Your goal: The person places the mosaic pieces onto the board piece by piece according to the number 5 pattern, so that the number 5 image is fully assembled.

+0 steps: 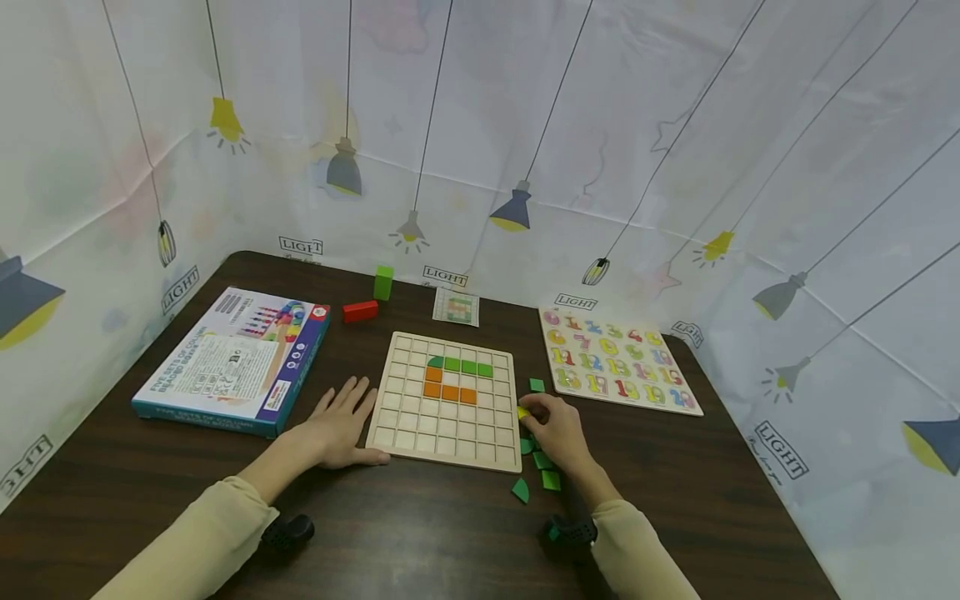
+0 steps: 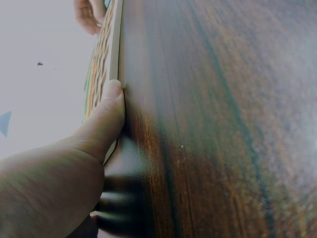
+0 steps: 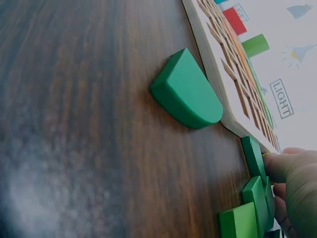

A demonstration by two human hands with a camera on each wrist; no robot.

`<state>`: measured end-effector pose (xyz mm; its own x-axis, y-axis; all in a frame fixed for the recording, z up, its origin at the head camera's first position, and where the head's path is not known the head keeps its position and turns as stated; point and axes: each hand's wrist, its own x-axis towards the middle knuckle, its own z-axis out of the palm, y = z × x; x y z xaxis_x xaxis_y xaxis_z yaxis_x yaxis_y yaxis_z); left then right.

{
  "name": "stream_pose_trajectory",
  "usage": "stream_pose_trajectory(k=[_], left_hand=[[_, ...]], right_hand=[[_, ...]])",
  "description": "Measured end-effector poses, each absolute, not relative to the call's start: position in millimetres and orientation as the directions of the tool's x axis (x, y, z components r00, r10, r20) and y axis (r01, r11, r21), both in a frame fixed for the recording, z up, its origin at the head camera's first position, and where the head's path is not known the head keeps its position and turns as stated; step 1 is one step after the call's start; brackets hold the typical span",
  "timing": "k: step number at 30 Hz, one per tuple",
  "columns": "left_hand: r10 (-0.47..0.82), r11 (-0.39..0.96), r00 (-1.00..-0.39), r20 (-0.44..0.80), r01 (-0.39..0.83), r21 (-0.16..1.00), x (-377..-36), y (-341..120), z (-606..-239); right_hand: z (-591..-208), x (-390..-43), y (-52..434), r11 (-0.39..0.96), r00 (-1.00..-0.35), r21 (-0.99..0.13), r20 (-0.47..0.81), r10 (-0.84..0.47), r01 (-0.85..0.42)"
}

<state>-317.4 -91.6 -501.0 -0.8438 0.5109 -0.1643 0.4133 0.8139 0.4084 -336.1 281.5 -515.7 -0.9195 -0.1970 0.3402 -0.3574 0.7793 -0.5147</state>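
A gridded board (image 1: 446, 413) lies mid-table, green tiles (image 1: 468, 367) and orange tiles (image 1: 450, 392) set toward its far side. The left hand (image 1: 339, 431) rests at its left, fingers spread, thumb touching the near-left corner. At its right edge, the right hand (image 1: 557, 431) pinches a yellow piece (image 1: 522, 412), loose green pieces (image 1: 551, 481) nearby. A box (image 1: 234, 358) lies left, a number board (image 1: 617, 358) far right.
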Motion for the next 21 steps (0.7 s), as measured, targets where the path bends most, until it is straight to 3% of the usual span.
stream_pose_trajectory(k=[21], left_hand=[[0.500,0.831,-0.848,-0.175,0.413,0.373,-311,-90,-485]], right_hand=[[-513,-348,255,0.721,-0.877,-0.532,0.425,-0.226,-0.444]])
